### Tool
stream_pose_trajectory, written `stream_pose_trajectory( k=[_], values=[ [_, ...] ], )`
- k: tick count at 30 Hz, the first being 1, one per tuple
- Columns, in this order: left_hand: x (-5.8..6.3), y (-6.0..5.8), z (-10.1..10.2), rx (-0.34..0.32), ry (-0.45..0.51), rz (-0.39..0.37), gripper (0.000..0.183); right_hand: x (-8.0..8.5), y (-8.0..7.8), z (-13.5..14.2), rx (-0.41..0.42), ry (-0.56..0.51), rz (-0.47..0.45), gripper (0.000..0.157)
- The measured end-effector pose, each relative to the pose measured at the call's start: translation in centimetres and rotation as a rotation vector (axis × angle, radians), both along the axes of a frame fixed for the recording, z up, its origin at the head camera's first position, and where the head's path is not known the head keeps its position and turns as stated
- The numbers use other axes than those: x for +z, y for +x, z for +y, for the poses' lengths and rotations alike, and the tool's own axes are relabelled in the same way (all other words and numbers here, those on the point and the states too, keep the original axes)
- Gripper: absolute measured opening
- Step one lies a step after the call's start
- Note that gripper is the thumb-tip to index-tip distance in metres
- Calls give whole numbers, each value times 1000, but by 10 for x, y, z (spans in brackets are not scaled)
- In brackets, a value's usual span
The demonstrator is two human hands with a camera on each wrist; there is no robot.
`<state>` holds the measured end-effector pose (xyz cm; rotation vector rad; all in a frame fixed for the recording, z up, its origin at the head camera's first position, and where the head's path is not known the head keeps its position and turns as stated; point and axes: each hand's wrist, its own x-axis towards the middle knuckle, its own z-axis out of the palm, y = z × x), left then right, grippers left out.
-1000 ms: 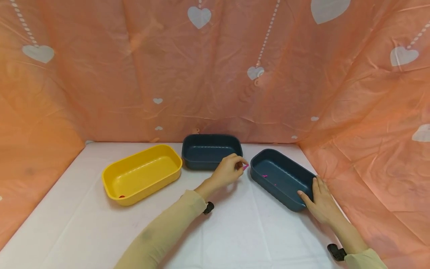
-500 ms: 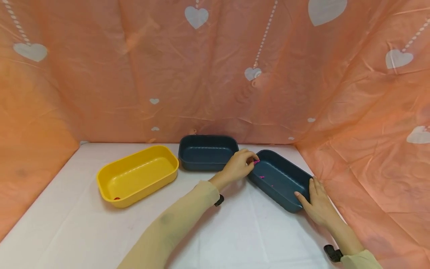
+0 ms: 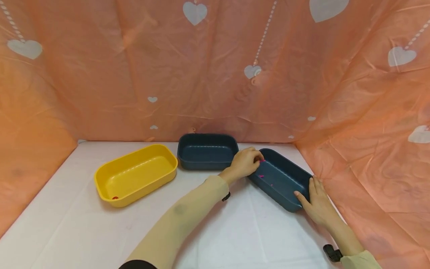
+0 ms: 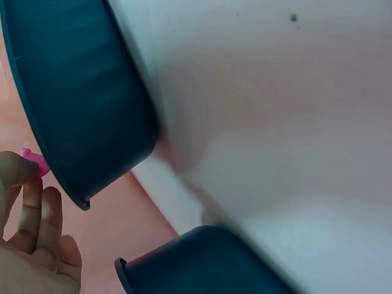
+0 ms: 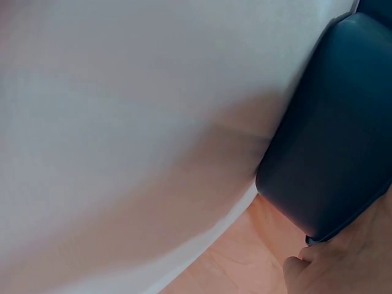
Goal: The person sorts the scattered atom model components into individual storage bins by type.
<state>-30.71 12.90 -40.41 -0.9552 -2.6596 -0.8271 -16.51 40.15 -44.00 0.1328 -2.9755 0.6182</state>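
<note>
My left hand point(image 3: 246, 162) pinches a small pink piece point(image 4: 38, 162) between thumb and fingers, over the far-left end of the right dark blue bin point(image 3: 285, 197). The piece has a small knob on top in the left wrist view; its kind is not clear. On that bin's floor lie a pink bit point(image 3: 261, 176) and a tinier pink speck point(image 3: 271, 184). My right hand point(image 3: 319, 205) rests on the bin's near-right corner, fingers laid along the rim and thumb over the near end. In the right wrist view it shows at the rim's edge.
Another dark blue bin point(image 3: 208, 165) stands at the back middle, just left of my left hand. At left is a yellow bin point(image 3: 147, 188) with a small red thing point(image 3: 115, 198) in its near corner. An orange curtain point(image 3: 201, 82) hangs behind the white table point(image 3: 228, 231).
My left hand has moved right with the pink piece, from beside the right bin to over its far-left end. The right hand stays on the bin's near corner.
</note>
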Motion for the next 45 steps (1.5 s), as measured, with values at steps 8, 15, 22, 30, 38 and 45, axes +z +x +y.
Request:
stream_pose_trajectory(
  k=[8, 15, 22, 30, 38, 45],
  values=[
    [-6, -3, 7, 53, -57, 34, 20, 0, 2, -2, -4, -4, 1, 95],
    [-10, 0, 1, 65, -60, 7, 21, 0, -2, -1, 13, 15, 1, 95],
    [-2, 7, -14, 74, -29, 2, 21, 1, -10, 3, 25, 51, -32, 95],
    [7, 12, -39, 90, 63, 12, 21, 10, -16, 3, 40, 105, -14, 92],
    [12, 21, -70, 120, 105, 45, 19, 22, -26, -5, 105, 113, 86, 83],
    [9, 34, -112, 156, 102, 43, 20, 29, -36, -8, 144, 129, 146, 80]
  ],
)
